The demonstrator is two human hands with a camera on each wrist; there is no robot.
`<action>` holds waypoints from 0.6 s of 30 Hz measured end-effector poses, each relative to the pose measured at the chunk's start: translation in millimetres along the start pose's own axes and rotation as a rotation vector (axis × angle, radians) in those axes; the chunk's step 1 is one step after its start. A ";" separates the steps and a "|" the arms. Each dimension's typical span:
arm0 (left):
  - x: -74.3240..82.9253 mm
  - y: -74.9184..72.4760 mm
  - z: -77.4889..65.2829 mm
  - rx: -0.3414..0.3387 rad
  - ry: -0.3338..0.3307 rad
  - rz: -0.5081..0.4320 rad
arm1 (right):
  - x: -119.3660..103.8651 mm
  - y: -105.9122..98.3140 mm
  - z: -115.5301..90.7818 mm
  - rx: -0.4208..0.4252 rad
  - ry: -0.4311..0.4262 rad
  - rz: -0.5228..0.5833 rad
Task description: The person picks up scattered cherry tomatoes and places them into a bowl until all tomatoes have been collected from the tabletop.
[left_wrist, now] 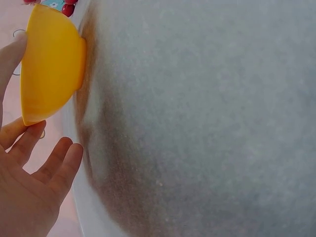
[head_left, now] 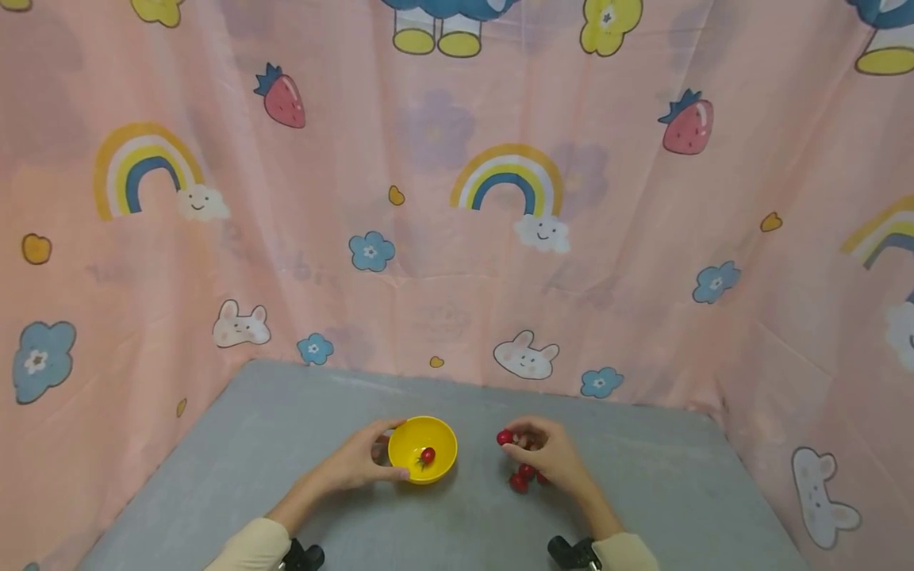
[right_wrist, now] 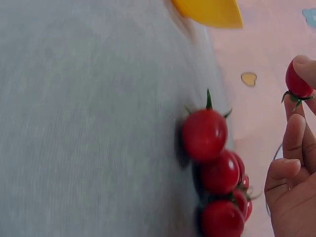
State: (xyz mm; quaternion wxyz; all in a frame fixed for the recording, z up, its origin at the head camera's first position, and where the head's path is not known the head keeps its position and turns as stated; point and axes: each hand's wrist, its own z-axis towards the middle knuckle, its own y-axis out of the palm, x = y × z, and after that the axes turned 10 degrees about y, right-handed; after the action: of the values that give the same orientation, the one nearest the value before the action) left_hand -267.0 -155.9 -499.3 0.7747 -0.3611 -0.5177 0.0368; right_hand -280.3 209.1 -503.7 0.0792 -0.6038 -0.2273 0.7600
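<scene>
A yellow bowl (head_left: 439,460) stands upright on the table with one cherry tomato (head_left: 428,455) inside. My left hand (head_left: 360,458) grips the bowl from its left side, thumb on the near rim and fingertips at the far rim. In the left wrist view, two of its fingers stay off the bowl's wall (left_wrist: 52,69). Between thumb and fingers, my right hand (head_left: 553,456) pinches a cherry tomato (right_wrist: 297,80) with green sepals, held above the table. Below that hand lies a cluster of several cherry tomatoes (right_wrist: 205,135), partly hidden by it in the head view.
A grey table (head_left: 457,523) spreads under both hands. Behind it hangs a pink curtain (head_left: 428,317) printed with rainbows, rabbits and flowers. Dark wrist straps (head_left: 303,555) show at the sleeves.
</scene>
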 end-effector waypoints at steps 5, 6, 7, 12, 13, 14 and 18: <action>0.4 -0.4 -0.3 0.004 0.009 -0.002 | -4.7 12.6 5.9 0.013 -0.023 -0.025; 0.3 -0.4 -0.5 0.003 0.009 0.000 | -6.3 15.0 6.8 0.009 -0.023 -0.021; 0.4 -0.6 -0.7 0.002 0.009 0.001 | -8.1 17.3 7.7 0.004 -0.022 -0.019; 0.0 -0.5 -1.2 -0.004 0.005 0.004 | -18.2 27.4 12.0 -0.020 -0.005 -0.011; 0.1 -0.4 -1.1 -0.003 0.004 0.001 | -19.6 29.2 13.0 -0.022 -0.003 -0.014; 0.1 -0.2 -1.1 -0.002 0.003 0.000 | -21.0 30.9 13.8 -0.025 -0.001 -0.012; 0.0 0.3 -0.8 0.002 0.002 -0.006 | -26.4 37.8 16.5 -0.040 -0.004 0.007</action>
State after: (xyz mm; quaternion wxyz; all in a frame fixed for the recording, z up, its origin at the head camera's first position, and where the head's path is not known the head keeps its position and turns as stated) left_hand -266.2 -156.1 -499.6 0.7758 -0.3588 -0.5179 0.0347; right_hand -283.4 161.1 -494.3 0.0640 -0.6043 -0.2403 0.7569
